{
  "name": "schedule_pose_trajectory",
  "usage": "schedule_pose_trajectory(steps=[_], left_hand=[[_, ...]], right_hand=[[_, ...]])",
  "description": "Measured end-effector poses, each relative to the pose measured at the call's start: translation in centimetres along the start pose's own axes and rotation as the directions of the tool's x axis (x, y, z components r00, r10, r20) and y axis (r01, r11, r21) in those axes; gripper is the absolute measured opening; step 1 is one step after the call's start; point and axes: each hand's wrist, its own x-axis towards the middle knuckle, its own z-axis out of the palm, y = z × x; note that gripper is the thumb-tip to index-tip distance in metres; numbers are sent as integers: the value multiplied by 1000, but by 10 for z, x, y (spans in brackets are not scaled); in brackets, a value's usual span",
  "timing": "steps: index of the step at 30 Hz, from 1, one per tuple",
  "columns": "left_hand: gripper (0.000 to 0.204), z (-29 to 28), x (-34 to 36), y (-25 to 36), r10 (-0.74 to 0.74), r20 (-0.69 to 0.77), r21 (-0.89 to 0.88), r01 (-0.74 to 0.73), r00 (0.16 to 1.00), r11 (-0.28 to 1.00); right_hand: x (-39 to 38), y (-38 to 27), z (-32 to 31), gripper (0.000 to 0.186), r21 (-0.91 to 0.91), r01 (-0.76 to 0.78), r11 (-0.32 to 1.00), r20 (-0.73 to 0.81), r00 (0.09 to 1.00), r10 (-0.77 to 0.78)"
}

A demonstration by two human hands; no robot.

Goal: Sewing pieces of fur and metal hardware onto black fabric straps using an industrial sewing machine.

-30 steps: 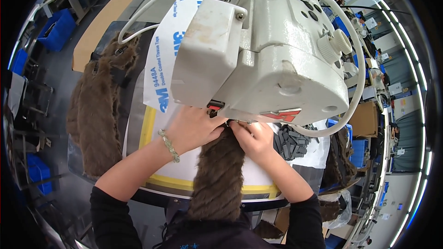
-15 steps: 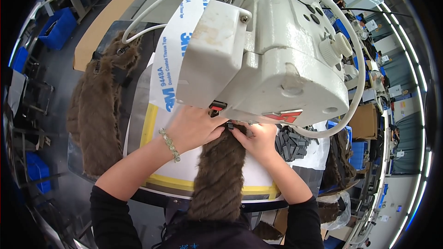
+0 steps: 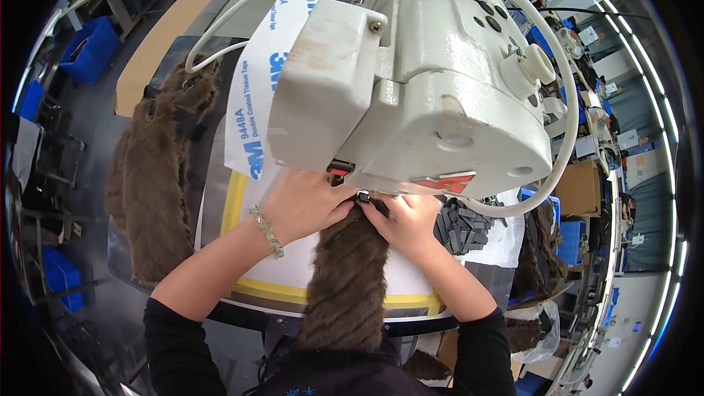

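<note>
A long strip of brown fur (image 3: 347, 279) runs from my lap up over the white work surface (image 3: 290, 268) to beneath the head of a white sewing machine (image 3: 440, 95). My left hand (image 3: 312, 202) grips the strip's far end from the left, thumb lying along its edge. From the right, my right hand (image 3: 407, 221) pinches the same end between thumb and fingers. Between the two thumbs sits a small dark piece with a shiny top (image 3: 364, 196). The machine head hides the needle area and several of my fingertips.
More brown fur pieces (image 3: 158, 198) lie at the left. A pile of dark grey flat pieces (image 3: 466, 227) rests on white sheeting right of my right hand. A white cable (image 3: 568, 125) loops around the machine. Yellow tape (image 3: 271, 290) borders the work surface.
My hands and the fur strip stay almost in place. The machine appears slightly farther left in the picture, and the small piece between my thumbs now catches more light.
</note>
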Motion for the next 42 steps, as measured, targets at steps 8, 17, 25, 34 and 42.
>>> schedule_pose_trajectory(steps=[8, 17, 25, 34, 42], left_hand=[[21, -3, 0, 1, 33, -41, 48, -31, 999, 998], [30, -3, 0, 1, 44, -14, 43, -44, 999, 998], [39, -1, 0, -1, 49, -21, 41, -48, 999, 998], [39, -1, 1, -1, 61, -39, 39, -60, 997, 997], [36, -2, 2, -2, 42, -7, 28, -42, 999, 999]], right_hand=[[5, 11, -2, 14, -36, 384, 923, -156, 910, -385], [4, 9, 0, 21, -31, 239, 971, -120, 963, -240], [-6, 10, 4, 19, 10, 6, 1000, -31, 999, -6], [-10, 11, 8, 18, -13, 49, 999, -87, 995, -50], [-4, 5, 4, 18, 15, 24, 1000, -83, 996, -23]])
